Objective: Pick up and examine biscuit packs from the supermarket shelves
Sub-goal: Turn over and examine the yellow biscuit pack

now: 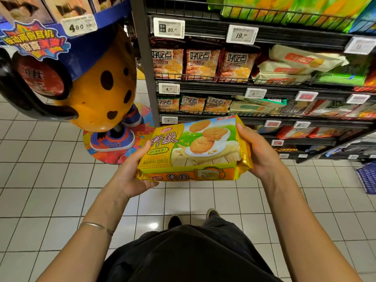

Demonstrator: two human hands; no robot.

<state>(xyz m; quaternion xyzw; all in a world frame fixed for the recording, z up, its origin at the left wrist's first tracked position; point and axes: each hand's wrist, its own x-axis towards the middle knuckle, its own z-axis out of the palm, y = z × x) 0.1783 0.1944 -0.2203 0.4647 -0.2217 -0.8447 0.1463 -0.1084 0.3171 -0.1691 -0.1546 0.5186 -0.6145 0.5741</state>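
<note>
White floor tiles spread beneath us, and a dark metal shelf rack fills the far right, its rails hung with white price tags. On one shelf we count three red-brown packs standing side by side, and on the shelf below three smaller packs of the same look. To the far left stands one orange mascot figure with dark spots and blue shoes. We hold a single biscuit pack in front of the rack, above the floor, between our two hands. Our left hand grips its left end, thumb lying on the front. Our right hand clasps the right end, thumb on the upper edge and fingers hidden behind. The pack is long and yellow, with red lettering at the left, three round golden biscuits pictured on a green and white ground, and an orange band along the near side. One thin bracelet circles our left wrist.
</note>
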